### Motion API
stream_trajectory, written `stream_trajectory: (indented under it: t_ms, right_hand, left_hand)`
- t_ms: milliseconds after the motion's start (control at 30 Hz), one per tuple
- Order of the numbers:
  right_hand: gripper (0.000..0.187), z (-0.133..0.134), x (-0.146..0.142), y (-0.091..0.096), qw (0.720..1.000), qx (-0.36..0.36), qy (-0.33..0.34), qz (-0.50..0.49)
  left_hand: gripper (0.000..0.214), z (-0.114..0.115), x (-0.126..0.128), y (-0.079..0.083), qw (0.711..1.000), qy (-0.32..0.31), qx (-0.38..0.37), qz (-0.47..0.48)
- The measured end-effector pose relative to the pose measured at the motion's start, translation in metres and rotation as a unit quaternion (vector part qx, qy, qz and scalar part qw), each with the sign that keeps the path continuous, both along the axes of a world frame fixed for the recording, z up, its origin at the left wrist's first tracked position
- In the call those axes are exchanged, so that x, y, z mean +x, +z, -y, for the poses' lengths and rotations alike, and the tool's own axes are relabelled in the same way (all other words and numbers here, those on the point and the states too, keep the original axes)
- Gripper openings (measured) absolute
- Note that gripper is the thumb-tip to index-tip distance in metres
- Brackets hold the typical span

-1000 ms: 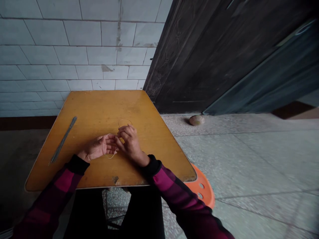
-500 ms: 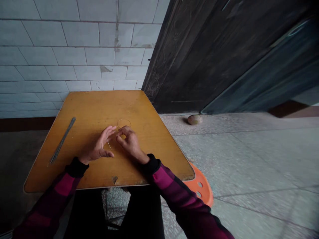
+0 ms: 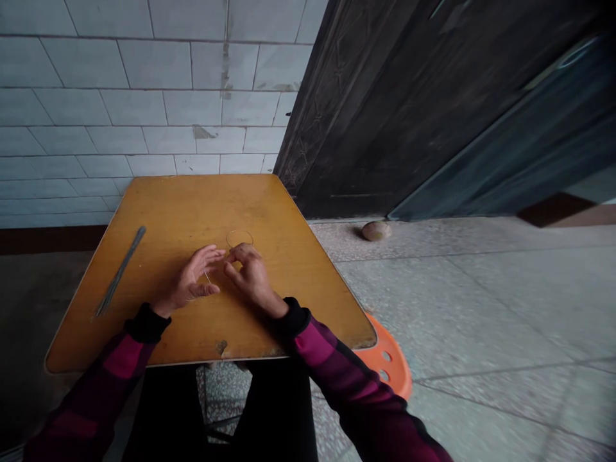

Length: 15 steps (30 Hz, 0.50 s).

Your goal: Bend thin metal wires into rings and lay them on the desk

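Note:
A thin wire bent into a round loop (image 3: 239,231) stands out just past the fingertips of my right hand (image 3: 251,273). That hand is closed in a pinch on the wire, over the middle of the table. Close on its left is my left hand (image 3: 195,279), its thumb held apart from the curved fingers. A loose wire end (image 3: 207,276) shows between that thumb and the fingers; I see no grip on it. On the table's left side lies a bundle of thin grey wires (image 3: 120,273).
The wooden table (image 3: 202,199) has a chipped front edge and stands against a white tiled wall (image 3: 158,64). An orange stool (image 3: 394,362) sticks out beneath its right corner. A roundish stone (image 3: 376,231) lies on the floor by the dark door (image 3: 356,147).
The thumb and fingers of my left hand have come slightly closer together around the wire end. My right hand and the loop stay almost where they were.

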State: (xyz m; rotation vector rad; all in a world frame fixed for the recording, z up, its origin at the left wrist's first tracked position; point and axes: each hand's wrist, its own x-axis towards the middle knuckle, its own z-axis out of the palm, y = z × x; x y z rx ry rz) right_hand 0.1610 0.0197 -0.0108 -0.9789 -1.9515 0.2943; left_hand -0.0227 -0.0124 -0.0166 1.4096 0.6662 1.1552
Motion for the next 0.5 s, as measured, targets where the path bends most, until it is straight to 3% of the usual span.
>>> stream_trajectory:
  t_ms: [133,200,367,500]
  right_hand:
    - [0.010,-0.003,0.002,0.000,0.999,-0.006,-0.016,0.036]
    - [0.010,-0.005,0.004,0.000,0.998,-0.005,-0.034,0.059]
    - [0.009,-0.011,0.007,-0.001,0.995,-0.049,-0.044,0.080]
    - [0.013,-0.017,0.009,-0.005,0.985,-0.092,-0.053,0.137]
  left_hand:
    - [0.087,0.000,0.000,0.005,0.999,0.011,-0.032,0.013]
    - [0.083,0.000,-0.002,0.008,0.998,0.054,-0.039,0.003]
    - [0.041,-0.006,-0.007,0.007,0.969,0.218,-0.060,-0.099]
    - [0.028,-0.013,-0.009,-0.003,0.945,0.257,-0.048,-0.196]
